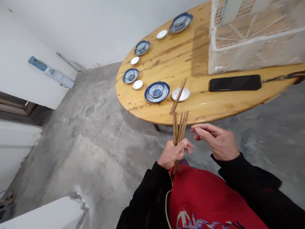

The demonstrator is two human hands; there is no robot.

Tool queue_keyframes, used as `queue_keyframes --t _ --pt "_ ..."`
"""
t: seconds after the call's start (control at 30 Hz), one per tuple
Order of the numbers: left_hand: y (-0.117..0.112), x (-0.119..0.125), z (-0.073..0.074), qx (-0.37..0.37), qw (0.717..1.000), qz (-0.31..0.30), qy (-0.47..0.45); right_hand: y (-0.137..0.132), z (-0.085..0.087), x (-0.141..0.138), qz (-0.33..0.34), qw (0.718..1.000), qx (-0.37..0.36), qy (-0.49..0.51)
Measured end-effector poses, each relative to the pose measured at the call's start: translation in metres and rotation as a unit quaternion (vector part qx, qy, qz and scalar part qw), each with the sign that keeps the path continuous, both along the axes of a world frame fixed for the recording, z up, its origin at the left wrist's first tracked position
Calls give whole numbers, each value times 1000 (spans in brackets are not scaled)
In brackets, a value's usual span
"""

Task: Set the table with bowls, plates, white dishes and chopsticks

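My left hand point(173, 153) is wrapped round a bundle of wooden chopsticks point(180, 128), whose upper ends fan apart near the table's front edge. To the right of the bundle is my right hand point(218, 140), its thumb and fingers drawn together with nothing visible between them. On the table, a pair of chopsticks point(179, 95) rests slantwise across a small white dish point(186, 94), the lower ends pointing toward the bundle. Beside that dish stands a blue-patterned plate point(148, 97) with a glass-like bowl point(156, 90) on it.
The wooden table point(200, 108) also carries several blue-rimmed plates with bowls point(130, 75) and small white dishes point(138, 84) along its far rim. A white plastic crate point(240, 58) and a black phone point(235, 83) on a cord sit at right. Concrete floor point(102, 152) lies left.
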State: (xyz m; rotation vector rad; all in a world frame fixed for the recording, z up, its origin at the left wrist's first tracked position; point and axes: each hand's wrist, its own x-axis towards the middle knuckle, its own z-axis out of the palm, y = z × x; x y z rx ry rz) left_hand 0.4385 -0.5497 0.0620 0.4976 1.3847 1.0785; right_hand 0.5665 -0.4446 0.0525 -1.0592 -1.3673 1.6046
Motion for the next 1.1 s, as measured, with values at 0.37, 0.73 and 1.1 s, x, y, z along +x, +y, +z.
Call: queue_keyframes --t 0.37,0.73,1.1 --pt "-13 -28 3 25 999 -33 -4 -11 14 -44 2 1000 -15 15" --pt "-47 -150 7 24 999 -41 -20 -33 22 -173 55 997 -31 46" --pt "-62 -237 -11 65 992 74 -80 -50 42 -259 44 999 25 15"
